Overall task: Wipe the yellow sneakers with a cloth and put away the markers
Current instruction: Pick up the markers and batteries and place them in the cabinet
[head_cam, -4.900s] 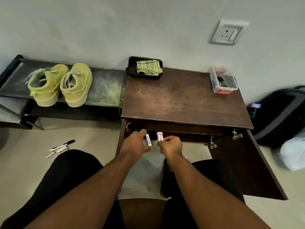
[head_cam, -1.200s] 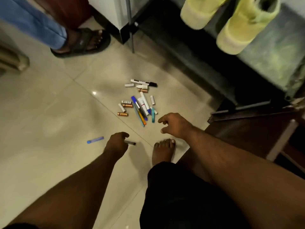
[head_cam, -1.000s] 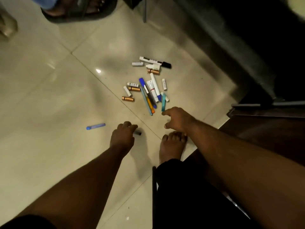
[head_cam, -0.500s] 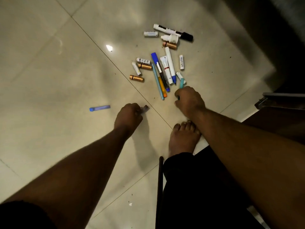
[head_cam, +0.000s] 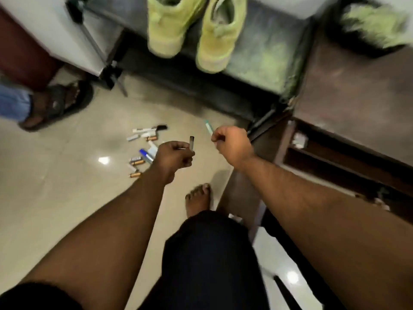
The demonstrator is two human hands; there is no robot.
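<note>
A person gathers markers off a tiled floor (head_cam: 55,198), both hands raised above it and each clamped on one pen. The left hand (head_cam: 173,156) curls around a short dark marker (head_cam: 191,143) that stands upright out of the fist; the right hand (head_cam: 232,145) pinches a slim teal marker (head_cam: 209,128) whose tip points up and to the far left. The two hands are apart, with nothing between them.

The step in hand looks to be the putting-away: two pens are lifted, and the next move likely calls for carrying them right to the open compartment (head_cam: 335,162) under the brown wooden table (head_cam: 348,90), setting them inside, then returning for the rest. A scattered pile of markers (head_cam: 145,148) lies on the floor just beyond the left hand, a mix of white, blue and orange-brown barrels, some short like caps, one longer with a black end. Blur makes an exact count impossible.

The yellow sneakers (head_cam: 196,30) stand side by side on a dark low bench (head_cam: 263,54) at the far edge, heels toward the viewer. They are a pale lime yellow with thick soles, and yellowish dust marks the bench surface beside them. The wiping appears not yet done. A yellow-green cloth (head_cam: 373,23) lies in a dark tray at the far right on the table. Another person's sandalled foot (head_cam: 55,104) stands at far left.
</note>
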